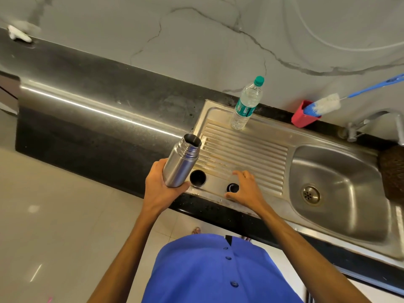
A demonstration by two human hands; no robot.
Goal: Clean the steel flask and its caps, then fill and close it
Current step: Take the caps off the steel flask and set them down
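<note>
1. Steel flask (182,161), uncapped, tilted with its open threaded mouth up and away, held above the near left corner of the draining board (247,149).
2. Gripped low on its body by the left hand (161,189), fingers behind the barrel and thumb curled across the base.
3. Outer cap (198,178) on the draining board just right of the flask's base, open side up, dark inside.
4. Smaller inner cap (232,187) standing further right on the flat near strip of the board, well apart from the outer cap.
5. Right hand (246,190) around the inner cap, fingers spread wide and lightly curved, thumb at the near edge of the board; touching the cap or not, cannot tell.
6. Plastic water bottle (247,104) with a green top, upright at the far edge of the draining board, cap on.
7. Red holder (302,117) on the dark counter (91,106) behind the sink, with a blue-handled bottle brush (325,103) leaning out of it to the right.
8. Sink basin (341,189) to the right of the board, drain at its middle, tap (358,125) behind it.
9. Blue buttoned shirt (214,272) at the bottom of the view.
</note>
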